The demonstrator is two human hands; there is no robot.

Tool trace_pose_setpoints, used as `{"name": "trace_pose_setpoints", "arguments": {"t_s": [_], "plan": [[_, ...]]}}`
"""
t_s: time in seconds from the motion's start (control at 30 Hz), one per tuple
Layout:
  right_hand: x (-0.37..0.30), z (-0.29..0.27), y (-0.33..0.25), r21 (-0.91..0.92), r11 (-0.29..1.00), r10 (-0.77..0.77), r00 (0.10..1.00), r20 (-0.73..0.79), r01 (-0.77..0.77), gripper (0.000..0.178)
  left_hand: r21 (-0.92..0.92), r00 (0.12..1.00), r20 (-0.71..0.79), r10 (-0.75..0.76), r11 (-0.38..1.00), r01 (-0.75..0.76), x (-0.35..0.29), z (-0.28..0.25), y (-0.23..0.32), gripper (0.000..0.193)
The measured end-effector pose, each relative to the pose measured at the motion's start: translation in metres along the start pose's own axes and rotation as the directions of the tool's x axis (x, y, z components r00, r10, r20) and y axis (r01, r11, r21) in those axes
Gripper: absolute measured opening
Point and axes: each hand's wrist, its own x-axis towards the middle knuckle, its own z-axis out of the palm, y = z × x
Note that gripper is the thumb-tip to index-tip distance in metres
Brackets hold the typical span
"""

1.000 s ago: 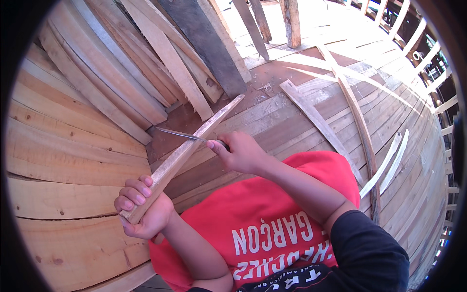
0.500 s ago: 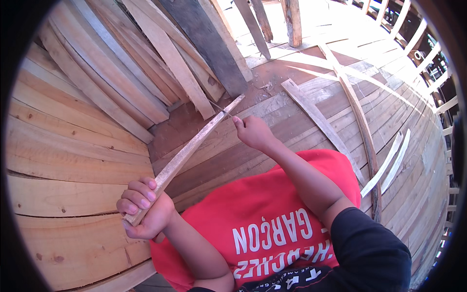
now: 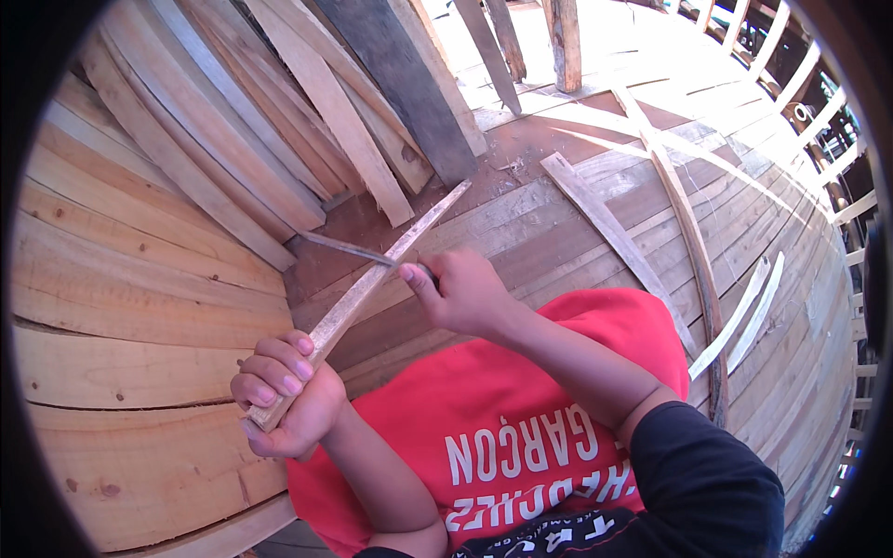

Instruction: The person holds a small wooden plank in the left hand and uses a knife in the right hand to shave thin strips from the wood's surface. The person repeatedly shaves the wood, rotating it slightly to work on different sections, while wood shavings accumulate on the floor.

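Wooden strip (image 3: 372,279) being shaved with a knife (image 3: 349,249).
Left hand (image 3: 284,395) is gripping its near end, steadying it; right hand (image 3: 460,293), fingers closed round the handle, is laying the blade across it.

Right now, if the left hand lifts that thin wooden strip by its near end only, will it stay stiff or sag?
The wooden strip looks long and thin, so it probably flexes slightly. Left hand alone grips one end, suggesting it is light.

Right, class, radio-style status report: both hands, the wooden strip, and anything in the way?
Left hand gripping wooden strip at its lower end. Right hand holding knife, blade laid across the strip. Nothing in the way.
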Motion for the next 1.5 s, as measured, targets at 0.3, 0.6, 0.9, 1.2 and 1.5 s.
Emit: {"name": "trace_pose_setpoints", "arguments": {"t_s": [0.3,0.6,0.9,1.2,1.5], "plan": [[0.008,-0.014,-0.002,-0.03,0.991,0.136,0.988,0.071,-0.134,0.059,0.005,0.992,0.118,-0.032,0.999,0.032,0.0,0.01,0.001,0.028],[0.022,-0.011,0.051,-0.089,0.967,0.244,0.969,0.031,-0.24,0.061,-0.011,0.998,0.056,0.029,1.0,-0.029,0.002,0.01,-0.002,0.037],[0.03,-0.018,0.074,-0.062,0.936,0.349,0.936,0.039,-0.346,0.063,-0.026,0.999,0.043,0.023,0.999,-0.022,0.002,0.009,-0.004,0.038],[0.018,-0.004,0.04,0.121,0.983,0.135,0.99,0.041,-0.139,0.063,-0.021,1.0,0.005,-0.012,1.0,0.012,0.0,0.004,-0.003,0.035],[0.019,-0.003,0.041,0.05,0.995,0.086,0.996,-0.016,-0.085,0.058,-0.029,0.996,0.078,-0.038,0.999,0.041,0.002,0.01,-0.003,0.029]]}}
